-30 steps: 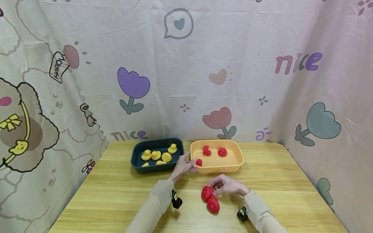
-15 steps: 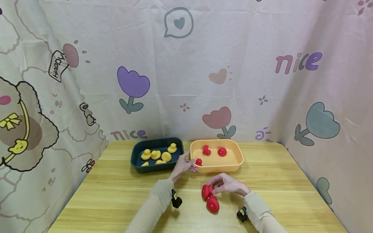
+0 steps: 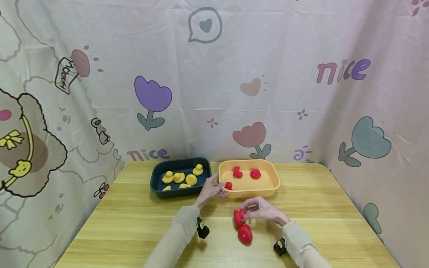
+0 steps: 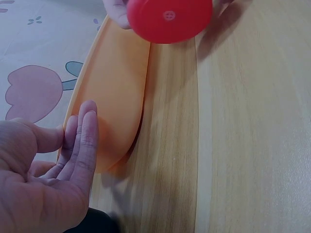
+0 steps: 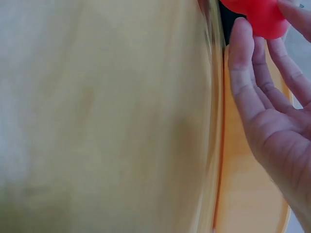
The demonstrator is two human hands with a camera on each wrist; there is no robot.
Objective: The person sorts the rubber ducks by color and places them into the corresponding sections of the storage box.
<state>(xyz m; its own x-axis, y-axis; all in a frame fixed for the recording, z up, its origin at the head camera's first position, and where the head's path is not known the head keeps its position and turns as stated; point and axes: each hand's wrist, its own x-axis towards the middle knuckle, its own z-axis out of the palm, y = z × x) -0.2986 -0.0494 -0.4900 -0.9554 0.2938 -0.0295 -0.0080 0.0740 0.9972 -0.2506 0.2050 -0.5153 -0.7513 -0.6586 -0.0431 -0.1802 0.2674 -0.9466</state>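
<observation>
My right hand (image 3: pixel 263 208) pinches a red rubber duck (image 3: pixel 239 219) between thumb and fingers, tipped so its base faces left. In the right wrist view the red duck (image 5: pixel 267 18) sits at the fingertips; in the left wrist view its flat base (image 4: pixel 167 19) shows. A second red duck (image 3: pixel 245 234) is just below it in the head view, also with its base showing. My left hand (image 3: pixel 209 189) rests against the left end of the pale orange tray (image 3: pixel 254 194), its fingers fairly straight in the left wrist view. Several red ducks, one the red duck (image 3: pixel 255 174), lie inside.
A dark blue tray (image 3: pixel 181 194) with several yellow ducks (image 3: pixel 191 180) stands left of the orange one. Both trays are at the far edge of the wooden table (image 3: pixel 127 223), before a printed curtain (image 3: pixel 207 78).
My right hand has risen slightly away from me with the red duck, whose base has turned further to the left. My left hand has stayed at the tray.
</observation>
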